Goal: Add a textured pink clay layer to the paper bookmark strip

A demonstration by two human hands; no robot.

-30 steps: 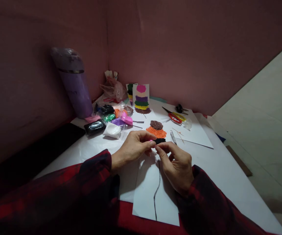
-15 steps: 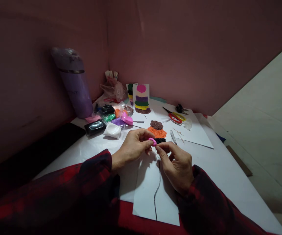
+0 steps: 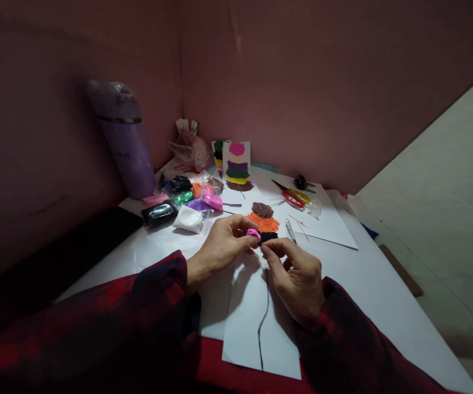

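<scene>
My left hand [image 3: 229,241] pinches a small lump of bright pink modelling clay [image 3: 253,235] between thumb and fingers. Close beside it, my right hand [image 3: 296,273] has thumb and forefinger pressed together; whatever is between those tips is too small to make out. Both hands hover over a white card [image 3: 244,328] lying near the table's front edge. Textured bands of clay run across the card: brown [image 3: 263,209] at the far end, then orange [image 3: 263,222], then black [image 3: 270,236]. A dark wavy line [image 3: 262,323] runs down its near part. My fingers hide some of the card's middle.
Wrapped clay packs, including black [image 3: 160,213] and white [image 3: 189,218], lie left of the card. Behind them stands a purple bottle [image 3: 127,145]. A finished striped card [image 3: 237,164] leans at the back. Scissors [image 3: 294,197], toothpicks [image 3: 301,222] and a silvery tool [image 3: 290,230] lie to the right.
The pink clay has turned and shifted slightly left in my left hand's fingers, showing a rounder side. My right hand stays almost in place, with a slightly wider gap to the clay.
</scene>
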